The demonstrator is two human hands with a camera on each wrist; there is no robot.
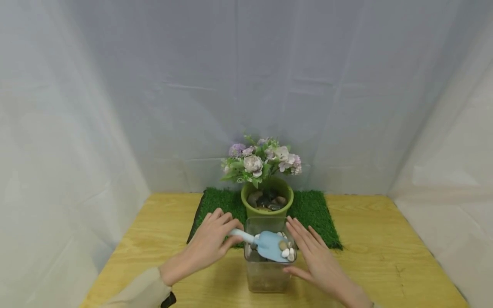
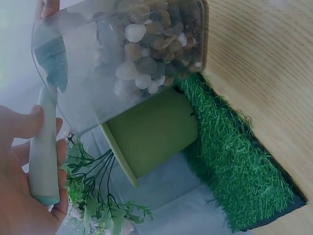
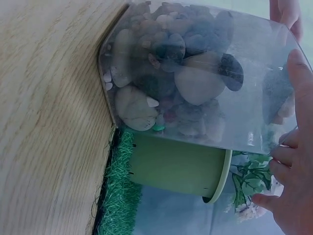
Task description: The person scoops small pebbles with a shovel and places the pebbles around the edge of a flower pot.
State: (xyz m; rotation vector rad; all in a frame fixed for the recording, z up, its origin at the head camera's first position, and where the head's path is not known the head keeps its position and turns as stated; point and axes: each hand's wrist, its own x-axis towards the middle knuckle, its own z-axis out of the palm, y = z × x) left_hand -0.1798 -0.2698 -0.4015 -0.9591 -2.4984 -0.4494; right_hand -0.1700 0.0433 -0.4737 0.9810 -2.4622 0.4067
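Note:
My left hand (image 1: 209,235) grips the pale handle of a light blue toy shovel (image 1: 269,246). Its blade lies across the mouth of a clear plastic container (image 1: 268,278), inside the rim, with several pebbles (image 1: 285,248) on or beside its right end. In both wrist views, brown, grey and white stones (image 2: 146,63) fill the container's lower part. At the container's right side, my right hand (image 1: 317,259) touches the rim with fingers extended and thumb apart. From the right wrist view, the shovel blade (image 3: 277,93) shows through the clear wall.
Right behind the container stands a green flowerpot (image 1: 248,208) holding dark stones and pink and white flowers (image 1: 253,164). Under it lies a green artificial grass mat (image 1: 313,214) on the wooden table (image 1: 165,218). White sheeting (image 1: 192,107) hangs behind and at both sides.

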